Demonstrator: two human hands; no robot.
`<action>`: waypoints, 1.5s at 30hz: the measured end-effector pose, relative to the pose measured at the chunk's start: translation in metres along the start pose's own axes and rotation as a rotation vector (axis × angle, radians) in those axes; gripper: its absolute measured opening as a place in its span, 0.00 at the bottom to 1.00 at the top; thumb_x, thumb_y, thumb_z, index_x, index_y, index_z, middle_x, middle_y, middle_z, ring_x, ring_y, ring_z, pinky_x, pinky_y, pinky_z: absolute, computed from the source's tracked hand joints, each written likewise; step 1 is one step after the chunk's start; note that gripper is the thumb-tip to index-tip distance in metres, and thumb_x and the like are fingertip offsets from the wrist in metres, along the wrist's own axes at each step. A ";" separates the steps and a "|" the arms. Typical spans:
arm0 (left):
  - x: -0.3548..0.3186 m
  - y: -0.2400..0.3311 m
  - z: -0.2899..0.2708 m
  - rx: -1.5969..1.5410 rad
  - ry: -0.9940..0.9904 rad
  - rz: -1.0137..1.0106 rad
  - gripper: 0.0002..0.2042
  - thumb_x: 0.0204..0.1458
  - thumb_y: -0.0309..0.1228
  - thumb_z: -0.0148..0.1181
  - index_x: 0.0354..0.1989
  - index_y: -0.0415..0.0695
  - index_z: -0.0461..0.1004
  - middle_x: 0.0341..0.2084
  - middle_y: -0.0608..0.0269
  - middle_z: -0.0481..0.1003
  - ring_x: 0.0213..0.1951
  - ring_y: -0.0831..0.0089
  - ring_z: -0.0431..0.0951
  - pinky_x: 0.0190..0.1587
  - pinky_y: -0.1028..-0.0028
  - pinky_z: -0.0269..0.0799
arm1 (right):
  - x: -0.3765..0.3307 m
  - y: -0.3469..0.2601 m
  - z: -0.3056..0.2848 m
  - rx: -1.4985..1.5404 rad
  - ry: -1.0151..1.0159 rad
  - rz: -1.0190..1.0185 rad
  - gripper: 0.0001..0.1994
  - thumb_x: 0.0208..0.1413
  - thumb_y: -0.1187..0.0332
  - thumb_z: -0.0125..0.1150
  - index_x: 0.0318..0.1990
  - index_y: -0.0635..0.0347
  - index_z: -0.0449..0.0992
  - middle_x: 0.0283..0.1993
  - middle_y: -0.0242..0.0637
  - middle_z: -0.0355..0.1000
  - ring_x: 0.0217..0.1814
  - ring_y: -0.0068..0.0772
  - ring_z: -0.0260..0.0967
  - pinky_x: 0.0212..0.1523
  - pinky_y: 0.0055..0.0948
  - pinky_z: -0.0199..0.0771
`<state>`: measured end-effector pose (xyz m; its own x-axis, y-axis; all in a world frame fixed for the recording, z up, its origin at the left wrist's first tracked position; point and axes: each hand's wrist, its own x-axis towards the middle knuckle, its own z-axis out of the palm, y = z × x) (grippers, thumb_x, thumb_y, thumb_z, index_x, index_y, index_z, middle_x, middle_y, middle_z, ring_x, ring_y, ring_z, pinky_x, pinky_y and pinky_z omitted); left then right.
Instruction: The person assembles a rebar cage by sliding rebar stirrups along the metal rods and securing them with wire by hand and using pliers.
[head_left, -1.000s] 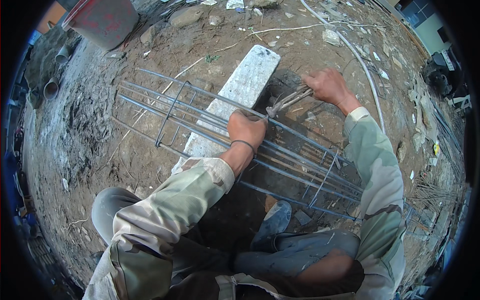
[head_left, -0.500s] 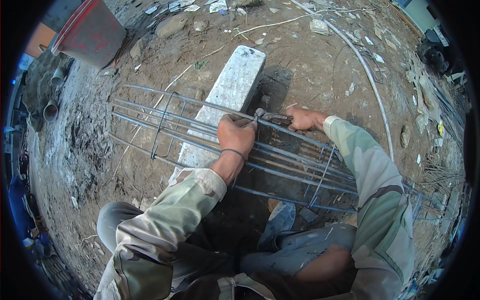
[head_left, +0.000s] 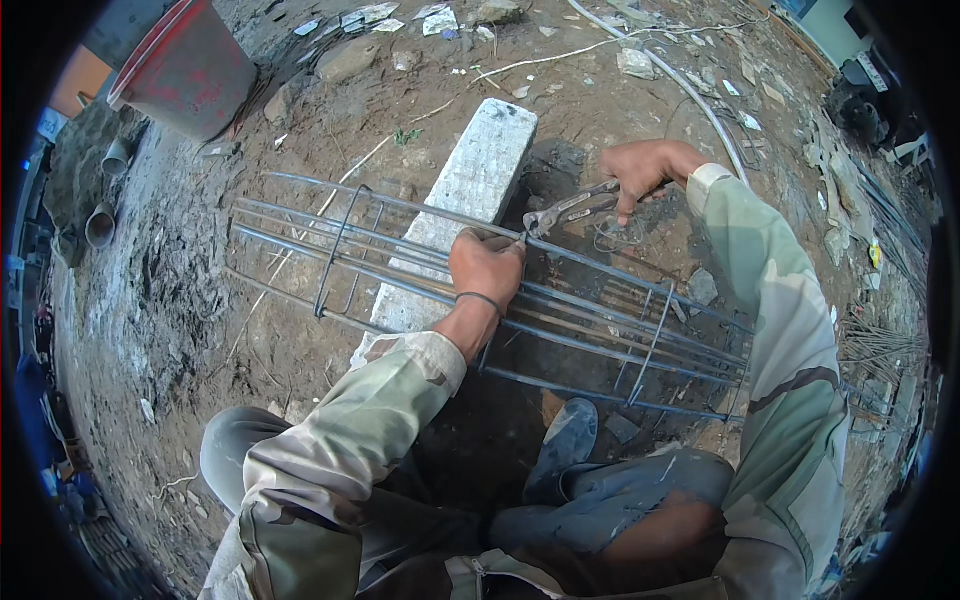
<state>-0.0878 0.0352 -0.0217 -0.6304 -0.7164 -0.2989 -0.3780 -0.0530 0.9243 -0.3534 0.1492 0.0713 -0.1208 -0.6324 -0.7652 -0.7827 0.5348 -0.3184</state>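
Note:
A long rebar cage (head_left: 620, 345) of steel bars and square stirrups lies across a pale concrete block (head_left: 462, 180). My left hand (head_left: 487, 268) is closed around the cage's far top bar, beside a stirrup near the middle. Beyond that bar, my right hand (head_left: 642, 178) grips the handles of metal pincers (head_left: 572, 208). Their jaws rest close to the joint of bar and stirrup, near my left fingertips. Whether the jaws bite on a wire there I cannot tell. A thin loop of wire (head_left: 620, 238) shows below the right hand.
At the upper left stands a reddish bucket (head_left: 195, 75), with pipe ends (head_left: 101, 225) below it. A pale hose (head_left: 700, 100) curves over the dirt on the right. Stones and broken tiles (head_left: 440, 20) lie at the back. Steel rods (head_left: 880, 345) are piled at the right.
My right hand has lifted and swung away from the bar, and the pincers' handles now slant upward. The cage has shifted slightly rightward in view. My left hand keeps its grip.

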 end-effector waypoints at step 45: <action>-0.005 0.012 0.000 0.196 0.087 -0.012 0.17 0.41 0.27 0.73 0.36 0.28 0.75 0.36 0.34 0.80 0.44 0.41 0.82 0.48 0.57 0.77 | -0.061 -0.071 -0.021 -0.546 0.336 0.154 0.19 0.58 0.53 0.66 0.46 0.60 0.78 0.27 0.38 0.75 0.29 0.37 0.75 0.30 0.41 0.72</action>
<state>-0.0887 0.0385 -0.0094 -0.5670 -0.7746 -0.2802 -0.5155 0.0683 0.8542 -0.3030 0.1382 0.1527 -0.3714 -0.7590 -0.5347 -0.9276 0.3281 0.1786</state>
